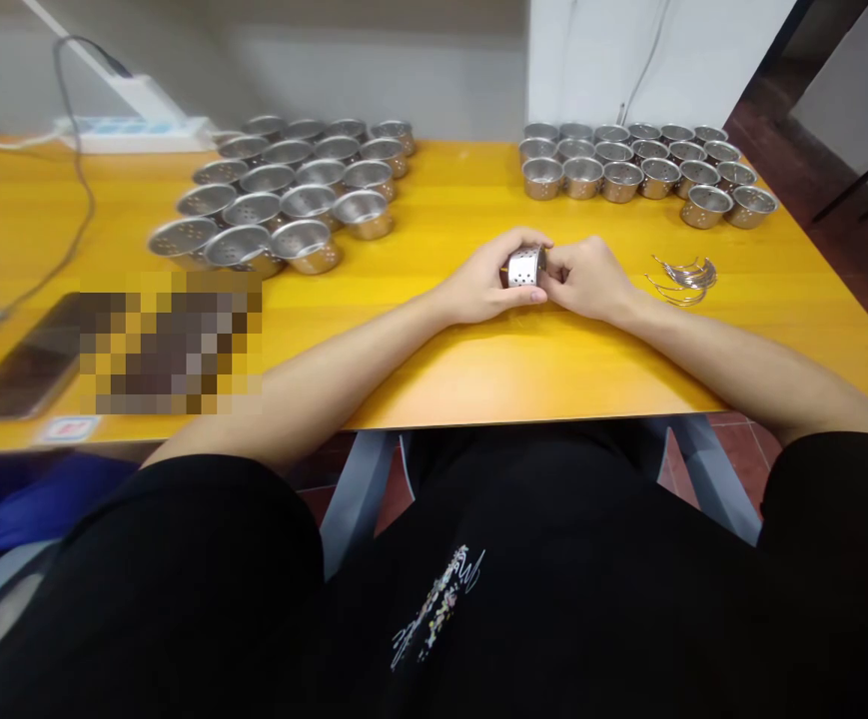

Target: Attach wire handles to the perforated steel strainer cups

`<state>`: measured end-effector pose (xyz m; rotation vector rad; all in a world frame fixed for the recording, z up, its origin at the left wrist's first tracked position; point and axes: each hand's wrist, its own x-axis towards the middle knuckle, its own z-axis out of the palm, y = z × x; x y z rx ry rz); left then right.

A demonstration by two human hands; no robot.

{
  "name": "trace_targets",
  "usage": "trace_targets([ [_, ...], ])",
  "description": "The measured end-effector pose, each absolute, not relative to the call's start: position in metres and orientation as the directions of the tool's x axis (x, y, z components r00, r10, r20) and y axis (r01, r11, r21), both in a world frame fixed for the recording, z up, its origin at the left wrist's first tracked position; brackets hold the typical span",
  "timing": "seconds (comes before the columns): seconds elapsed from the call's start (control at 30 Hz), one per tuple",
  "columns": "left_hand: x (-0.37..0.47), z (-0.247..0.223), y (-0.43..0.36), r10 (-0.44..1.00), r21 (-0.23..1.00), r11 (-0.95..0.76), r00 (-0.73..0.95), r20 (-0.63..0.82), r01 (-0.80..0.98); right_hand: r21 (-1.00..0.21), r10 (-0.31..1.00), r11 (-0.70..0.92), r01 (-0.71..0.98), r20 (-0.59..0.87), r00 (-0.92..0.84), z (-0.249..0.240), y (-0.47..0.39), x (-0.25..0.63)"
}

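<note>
Both hands, left hand (482, 285) and right hand (587, 280), closed around one perforated steel cup (523, 268) at mid-worktop (434, 359), near the front edge. Bare glossy yellow surface lay around them. Shiny cup clusters (291, 195) (643, 160) stood well behind; curved wire handles (684, 277) lay right.

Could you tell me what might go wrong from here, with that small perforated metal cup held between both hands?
1. The perforated cup is pinched only by fingertips of the left hand and right hand; smooth metal could slip and drop onto the yellow table.
2. The loose wire handles lie close beside the right forearm and could be swept toward the table edge.
3. The left group of cups sits tightly packed, so a careless reach could knock several over.
</note>
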<state>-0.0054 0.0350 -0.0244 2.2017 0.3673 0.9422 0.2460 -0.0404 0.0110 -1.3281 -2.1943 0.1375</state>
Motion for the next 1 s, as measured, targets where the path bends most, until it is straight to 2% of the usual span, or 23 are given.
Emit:
trace_targets([
  [0.27,-0.005,-0.027,0.039,0.621,0.744,-0.665,0.605,0.497,0.071,-0.483,0.856,0.470,0.739,0.454,-0.247,0.005,-0.026,0.260],
  [0.4,-0.005,-0.026,0.039,0.669,0.783,-0.618,0.571,0.476,0.071,-0.550,0.856,0.496,0.672,0.438,-0.274,0.002,-0.022,0.266],
  [0.6,-0.007,-0.030,0.044,0.707,0.826,-0.561,0.554,0.440,0.061,-0.556,0.849,0.516,0.651,0.435,-0.301,-0.001,-0.021,0.269],
  [0.73,-0.007,-0.031,0.045,0.696,0.866,-0.499,0.615,0.371,0.042,-0.533,0.837,0.526,0.663,0.464,-0.291,-0.001,-0.021,0.269],
  [1.0,-0.008,-0.031,0.043,0.713,0.862,-0.494,0.619,0.330,0.110,-0.493,0.809,0.575,0.653,0.457,-0.368,0.004,-0.024,0.271],
])
